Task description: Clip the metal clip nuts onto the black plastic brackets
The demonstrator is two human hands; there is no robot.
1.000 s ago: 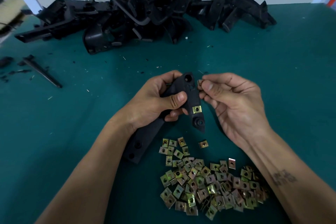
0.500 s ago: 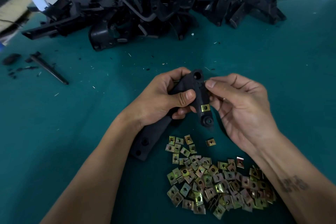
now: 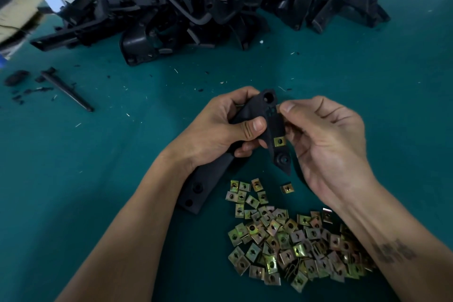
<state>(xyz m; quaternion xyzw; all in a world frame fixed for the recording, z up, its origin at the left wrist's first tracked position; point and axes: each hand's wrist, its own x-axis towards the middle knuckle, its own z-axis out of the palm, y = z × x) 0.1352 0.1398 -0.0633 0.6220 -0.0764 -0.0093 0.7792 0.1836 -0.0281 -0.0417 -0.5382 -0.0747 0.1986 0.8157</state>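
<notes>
Raised slightly, the left hand (image 3: 215,127) grips the matte angular bracket (image 3: 268,127), right hand (image 3: 326,144) pinching a brassy clip nut (image 3: 278,107) at its edge above loose nuts (image 3: 294,243).

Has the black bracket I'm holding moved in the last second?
No. The bracket tip still sits just beyond the lone clip nut beside the pile.

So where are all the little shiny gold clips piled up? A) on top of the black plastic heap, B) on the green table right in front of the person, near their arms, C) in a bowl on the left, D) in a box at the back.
B: the pile of clip nuts lies loose on the green table, below the left hand and right hand.
</notes>
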